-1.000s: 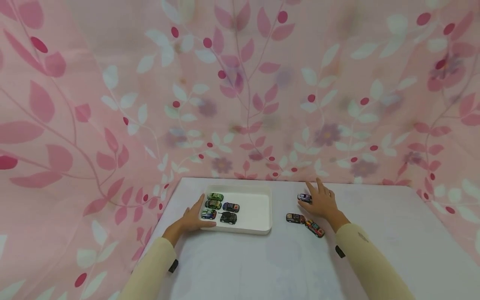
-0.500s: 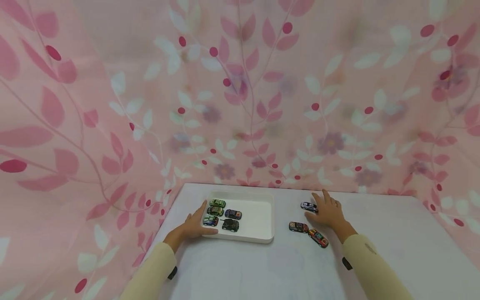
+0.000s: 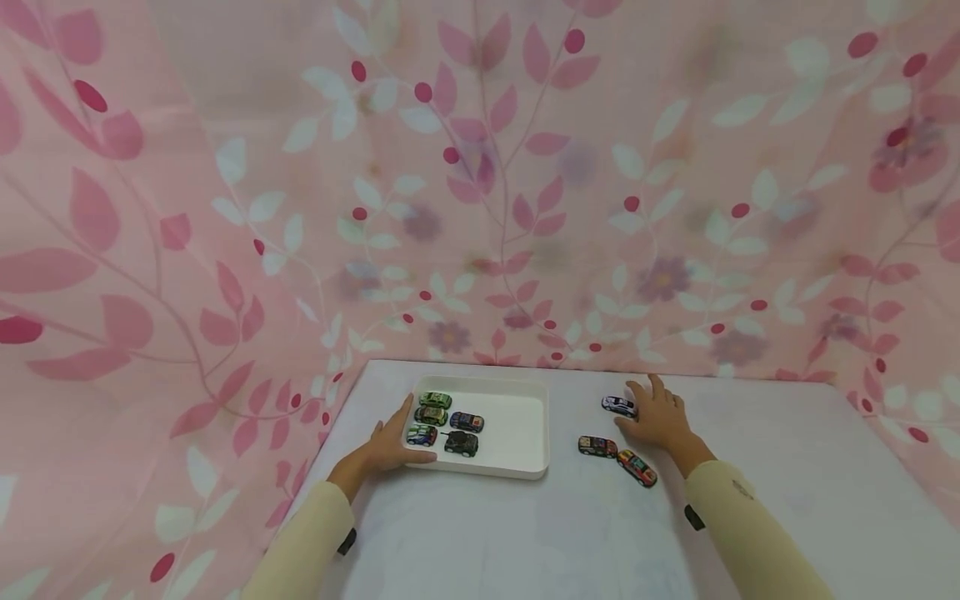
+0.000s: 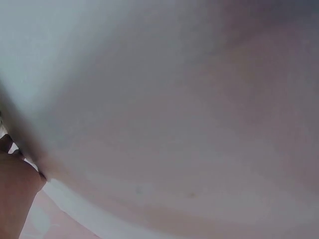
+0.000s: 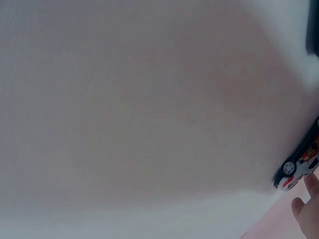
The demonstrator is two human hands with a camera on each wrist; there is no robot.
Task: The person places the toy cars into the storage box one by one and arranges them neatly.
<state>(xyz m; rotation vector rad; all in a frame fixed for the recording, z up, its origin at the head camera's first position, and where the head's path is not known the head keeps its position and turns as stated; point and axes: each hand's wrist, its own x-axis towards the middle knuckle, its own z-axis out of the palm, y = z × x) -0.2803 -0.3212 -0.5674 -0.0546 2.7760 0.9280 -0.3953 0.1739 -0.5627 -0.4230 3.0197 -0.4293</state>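
Observation:
My left hand [image 3: 386, 443] rests against the left end of a shallow white tray [image 3: 517, 473], its thumb along the near rim and its fingers along the side. Inside the tray's left half are several small toy cars, among them a bright green one [image 3: 435, 401] and a black one with a thin barrel [image 3: 461, 443]. My right hand [image 3: 660, 418] is beside a white-and-blue toy car [image 3: 618, 406], fingers extended around its right end. In the right wrist view a finger touches or nearly touches the end of a white toy car [image 5: 299, 174].
Nearer me than the right hand lie a dark patterned toy car [image 3: 597, 447] and a red-and-yellow one [image 3: 637, 468], almost touching. They sit on a white-covered table [image 3: 510, 542]. Pink floral cloth [image 3: 480, 208] hangs behind the table and at its sides.
My right hand has shifted slightly right, so more of the white-and-blue car shows. The left hand stays at the tray; the whole view has shifted a little.

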